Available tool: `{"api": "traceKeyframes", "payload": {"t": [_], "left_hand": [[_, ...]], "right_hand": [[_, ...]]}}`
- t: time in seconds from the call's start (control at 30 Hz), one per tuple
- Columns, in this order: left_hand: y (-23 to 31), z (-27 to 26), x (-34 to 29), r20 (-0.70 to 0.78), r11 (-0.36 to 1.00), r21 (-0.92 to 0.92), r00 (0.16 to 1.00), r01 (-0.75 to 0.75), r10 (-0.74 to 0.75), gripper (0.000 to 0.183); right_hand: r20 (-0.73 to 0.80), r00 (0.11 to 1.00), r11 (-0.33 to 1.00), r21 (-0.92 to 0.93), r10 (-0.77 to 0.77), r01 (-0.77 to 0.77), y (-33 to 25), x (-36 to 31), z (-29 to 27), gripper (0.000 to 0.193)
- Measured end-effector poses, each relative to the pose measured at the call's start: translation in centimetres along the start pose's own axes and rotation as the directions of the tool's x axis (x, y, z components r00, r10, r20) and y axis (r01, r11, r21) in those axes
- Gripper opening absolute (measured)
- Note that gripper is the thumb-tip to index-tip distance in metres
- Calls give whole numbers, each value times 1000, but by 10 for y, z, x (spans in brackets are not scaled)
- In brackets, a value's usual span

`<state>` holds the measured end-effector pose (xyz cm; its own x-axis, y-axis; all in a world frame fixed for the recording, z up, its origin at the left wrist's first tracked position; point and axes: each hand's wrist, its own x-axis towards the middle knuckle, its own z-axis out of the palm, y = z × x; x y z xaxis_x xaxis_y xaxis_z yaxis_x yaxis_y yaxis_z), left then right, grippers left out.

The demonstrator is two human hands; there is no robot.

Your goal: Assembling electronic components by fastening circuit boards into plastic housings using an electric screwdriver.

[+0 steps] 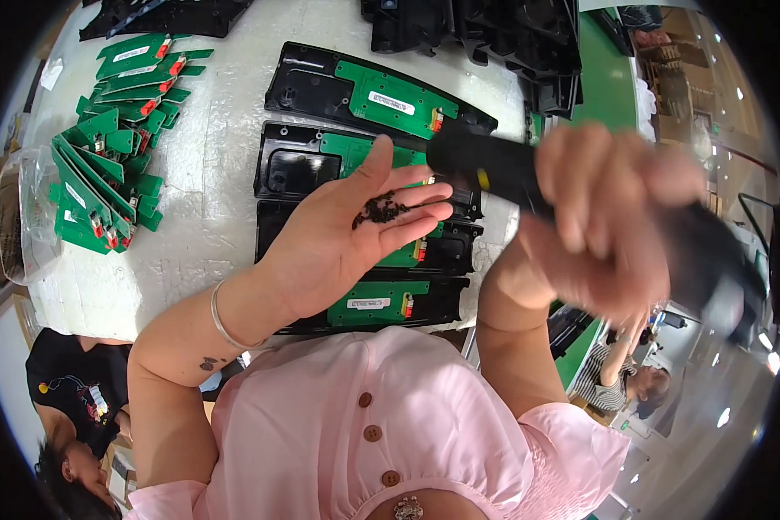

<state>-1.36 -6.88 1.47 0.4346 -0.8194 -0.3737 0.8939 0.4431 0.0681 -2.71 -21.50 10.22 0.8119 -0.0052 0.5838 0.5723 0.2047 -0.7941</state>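
My left hand (347,227) is held palm up above the table, fingers spread, with a small heap of black screws (380,209) lying on the fingers. My right hand (607,217) is closed around a black electric screwdriver (494,169); its tip points left toward the raised palm. Under both hands lie black plastic housings (296,169) in a row, each carrying a green circuit board (394,97). The hands cover parts of the middle housings.
A heap of loose green circuit boards (113,139) lies at the table's left. More black housings (494,35) are stacked at the back. A clear plastic bag (35,217) hangs at the left edge. Other people sit at lower left (69,407) and lower right (620,381).
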Motion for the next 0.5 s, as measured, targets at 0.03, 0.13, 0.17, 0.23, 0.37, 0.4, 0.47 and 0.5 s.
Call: {"api": "traceKeyframes", "payload": {"t": [0.03, 0.13, 0.17, 0.23, 0.37, 0.4, 0.47, 0.5], "left_hand": [[-1, 5, 0, -48, 999, -22, 998, 49, -50, 35], [-1, -6, 2, 5, 993, 117, 1000, -1, 0, 35], [-2, -6, 2, 42, 983, 185, 999, 15, -23, 32], [-1, -8, 0, 75, 976, 218, 996, 20, -37, 30], [2, -8, -1, 69, 956, 294, 997, 16, -38, 22], [3, -8, -1, 68, 956, 294, 997, 15, -37, 22], [3, -6, -1, 83, 939, 342, 994, 35, -67, 20], [3, -5, -1, 83, 939, 343, 994, 35, -67, 20]], "right_hand": [[-89, 995, 996, -86, -34, 26, 9, 1, -5, 28], [-217, 976, 998, -57, 21, -34, 48, 12, -22, 20], [-237, 971, 991, -116, 40, -69, 52, 12, -25, 19], [-275, 960, 990, -113, 45, -79, 56, 14, -24, 17], [-283, 957, 985, -141, 59, -102, 58, 15, -25, 17], [-265, 962, 984, -146, 61, -103, 59, 15, -25, 16], [-266, 960, 985, -128, 82, -120, 60, 17, -25, 15], [-266, 958, 985, -108, 104, -136, 60, 18, -25, 14]]}}
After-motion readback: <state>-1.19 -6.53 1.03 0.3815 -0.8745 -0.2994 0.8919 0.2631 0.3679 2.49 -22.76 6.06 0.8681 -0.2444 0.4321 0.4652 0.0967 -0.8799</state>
